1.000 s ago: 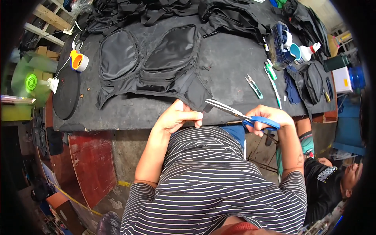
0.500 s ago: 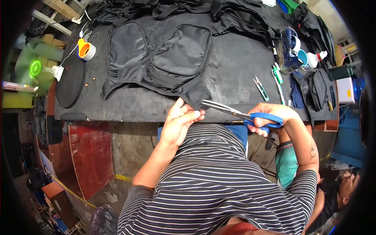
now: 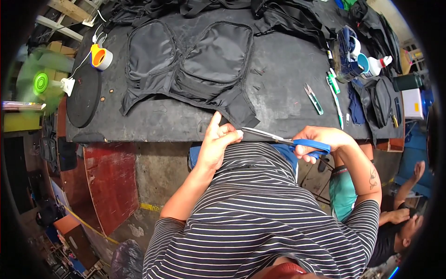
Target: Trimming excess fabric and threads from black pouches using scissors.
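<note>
A black bag panel point(image 3: 217, 51) with two zipped pockets lies on the dark table, its lower corner toward me at the near edge. My left hand point(image 3: 218, 143) is at that corner, index finger stretched to the panel's edge. Its thumb and another finger press together; what they pinch, if anything, is too small to make out. My right hand point(image 3: 320, 139) grips scissors point(image 3: 312, 145) by the blue handles. Their blades look nearly closed, pointing left, with the tips beside the panel's corner and close to my left fingertips.
Thread snips point(image 3: 314, 100), a green-and-white toothbrush point(image 3: 335, 95) and a white bottle point(image 3: 374, 66) lie or stand to the right. A tape roll point(image 3: 101, 59) is at left. Black bags point(image 3: 297, 21) pile up at the back. Another person point(image 3: 399, 228) is at lower right.
The scissors' blades have come closer together and their tips sit slightly lower. My left index finger has straightened. At lower right, another person's raised arm has come into view.
</note>
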Tool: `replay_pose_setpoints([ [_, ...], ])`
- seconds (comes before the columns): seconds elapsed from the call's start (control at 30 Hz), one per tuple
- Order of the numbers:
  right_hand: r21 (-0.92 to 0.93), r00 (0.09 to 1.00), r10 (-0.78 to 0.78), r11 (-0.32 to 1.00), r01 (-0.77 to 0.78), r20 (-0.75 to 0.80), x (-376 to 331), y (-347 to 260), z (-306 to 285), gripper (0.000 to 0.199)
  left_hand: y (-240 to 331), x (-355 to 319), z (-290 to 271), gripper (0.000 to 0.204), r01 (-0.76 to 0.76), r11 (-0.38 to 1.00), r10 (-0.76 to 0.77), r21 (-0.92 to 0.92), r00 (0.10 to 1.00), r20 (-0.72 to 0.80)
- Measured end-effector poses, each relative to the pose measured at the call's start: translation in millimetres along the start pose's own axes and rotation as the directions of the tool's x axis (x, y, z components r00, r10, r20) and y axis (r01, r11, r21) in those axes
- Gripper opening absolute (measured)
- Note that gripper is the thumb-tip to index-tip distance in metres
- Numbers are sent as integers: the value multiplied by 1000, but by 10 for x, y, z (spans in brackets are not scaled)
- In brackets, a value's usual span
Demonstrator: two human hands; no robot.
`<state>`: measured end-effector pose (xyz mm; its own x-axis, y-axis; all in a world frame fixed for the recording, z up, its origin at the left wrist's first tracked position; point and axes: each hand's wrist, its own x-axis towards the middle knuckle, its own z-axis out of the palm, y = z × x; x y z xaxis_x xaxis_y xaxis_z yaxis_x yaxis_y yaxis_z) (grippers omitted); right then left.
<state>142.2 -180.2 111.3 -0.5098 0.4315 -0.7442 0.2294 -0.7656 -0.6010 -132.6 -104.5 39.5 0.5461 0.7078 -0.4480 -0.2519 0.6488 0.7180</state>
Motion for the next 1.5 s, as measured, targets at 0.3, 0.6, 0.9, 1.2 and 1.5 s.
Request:
replay_pose_setpoints([
  [0.3,8,999,47,999,-47,-9,-82,-157,11,39,-5,36,-27,91,-57,997,56,54,998,19],
  [0.6,-2,997,71,997,-71,6,-27,-192,-32,36,88,43,-48,102,-42,996,38,85,998,43],
  [0.9,-134,999,-4,991,9,33,167,-160,-34,42,91,44,-58,98,-59,996,55,67,997,60],
  [1.2,-89,1000,-2,996,3,9,238,-223,19,40,91,55,-44,74,-55,998,52,37,995,82],
  [1.5,-149,993,-19,989,2,-115,218,-315,93,30,64,46,-54,75,-62,998,61,25,996,62],
])
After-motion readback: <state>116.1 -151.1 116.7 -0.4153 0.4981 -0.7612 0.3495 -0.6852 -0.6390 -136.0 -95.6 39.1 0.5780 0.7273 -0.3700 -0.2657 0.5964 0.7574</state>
